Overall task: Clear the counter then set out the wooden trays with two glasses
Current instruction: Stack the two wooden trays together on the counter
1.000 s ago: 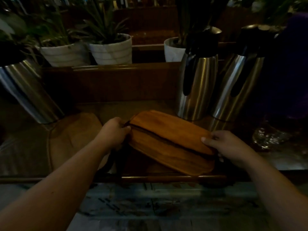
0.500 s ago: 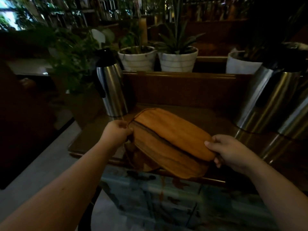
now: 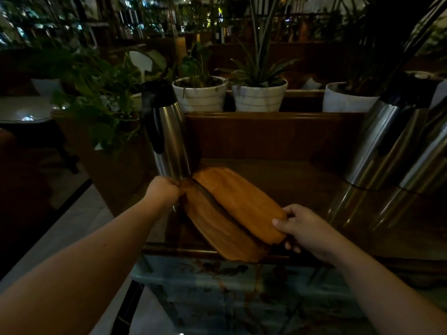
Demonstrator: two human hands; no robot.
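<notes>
The left hand (image 3: 164, 192) is curled shut around the far left end of a stack of wooden trays (image 3: 232, 209), its fingers folded over the edge so that only the knuckles show. The right hand (image 3: 301, 229) clasps the near right end, thumb lying on top of the upper tray and the other fingers tucked beneath. The trays are oval, one lying on the other and slightly offset, with a dark seam between them; the stack runs at a slant from far left to near right above the front part of a dark wooden counter (image 3: 302, 189), its near end over the counter's front edge. Whether it touches the counter cannot be told. Just behind the left hand stands a steel jug (image 3: 169, 139) with a black top. Two more steel jugs (image 3: 387, 146) stand at the right. Behind a raised wooden ledge sit white plant pots (image 3: 258, 97) with green plants.
</notes>
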